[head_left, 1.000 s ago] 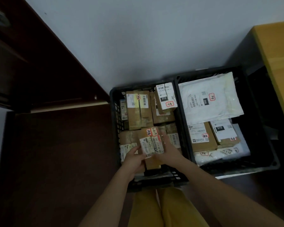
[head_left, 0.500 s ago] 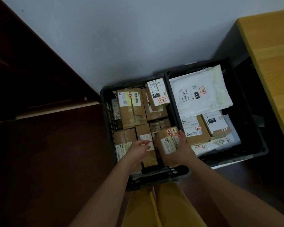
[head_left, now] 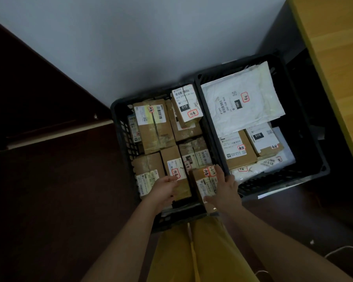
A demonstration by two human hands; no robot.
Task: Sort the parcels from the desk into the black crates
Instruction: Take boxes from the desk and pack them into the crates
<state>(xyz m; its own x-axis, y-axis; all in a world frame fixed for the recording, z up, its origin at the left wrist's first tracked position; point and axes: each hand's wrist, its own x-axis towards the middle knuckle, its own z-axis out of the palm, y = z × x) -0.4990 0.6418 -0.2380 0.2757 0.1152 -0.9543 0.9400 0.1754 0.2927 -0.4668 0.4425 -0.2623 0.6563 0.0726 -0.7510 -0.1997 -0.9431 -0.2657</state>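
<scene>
Progress looks pretty far along, I'd say: both black crates are packed. The left crate [head_left: 118,123], center frame, is crammed with brown boxes; the right crate [head_left: 314,159] holds white mailers. The right hand [head_left: 225,190] grips a small labelled parcel [head_left: 205,182] at the left crate's lower right corner, seating it. The left hand [head_left: 164,189] is loosely curled, touching a neighbouring box [head_left: 176,169]. The desk [head_left: 338,68] at upper right shows no parcels. Tight gaps are the hassle.
</scene>
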